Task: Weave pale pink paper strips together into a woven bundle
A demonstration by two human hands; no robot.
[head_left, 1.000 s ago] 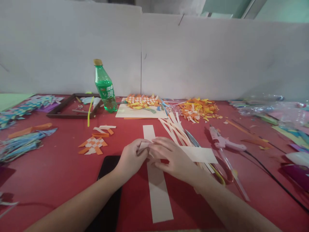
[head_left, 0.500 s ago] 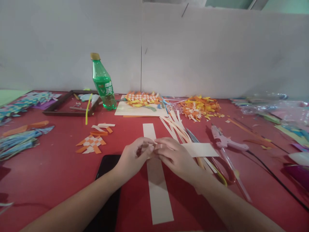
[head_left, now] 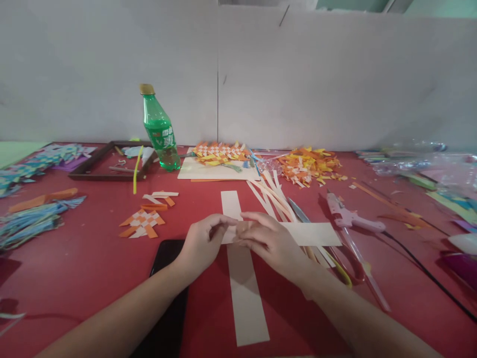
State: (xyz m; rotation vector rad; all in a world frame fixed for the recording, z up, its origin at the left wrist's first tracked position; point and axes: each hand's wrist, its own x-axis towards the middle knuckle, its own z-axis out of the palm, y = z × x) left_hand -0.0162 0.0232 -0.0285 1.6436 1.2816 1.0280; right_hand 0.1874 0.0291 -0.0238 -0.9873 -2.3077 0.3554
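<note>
A long pale paper strip [head_left: 248, 298] lies lengthwise on the red table. Across it runs a second pale strip [head_left: 315, 233], whose right part sticks out past my right hand. My left hand [head_left: 206, 241] is closed on the left end of the crosswise strip, thumb and fingers pressed together over the crossing. My right hand [head_left: 270, 243] rests on the crosswise strip from the other side, fingers bent and close together, their tips near those of my left hand. The fingers partly hide the place where the strips cross.
A black phone [head_left: 167, 253] lies under my left forearm. Scissors [head_left: 346, 263], loose strips [head_left: 276, 194] and a pink glue gun [head_left: 345, 216] with its cord are at the right. Behind stand a green bottle [head_left: 160, 132] and a dark frame [head_left: 108, 176]; a woven orange piece [head_left: 141, 223] lies left.
The crosswise strip has come down flatter and its right end has shifted slightly right. My left thumb and fingers have moved a little apart from my right fingertips.
</note>
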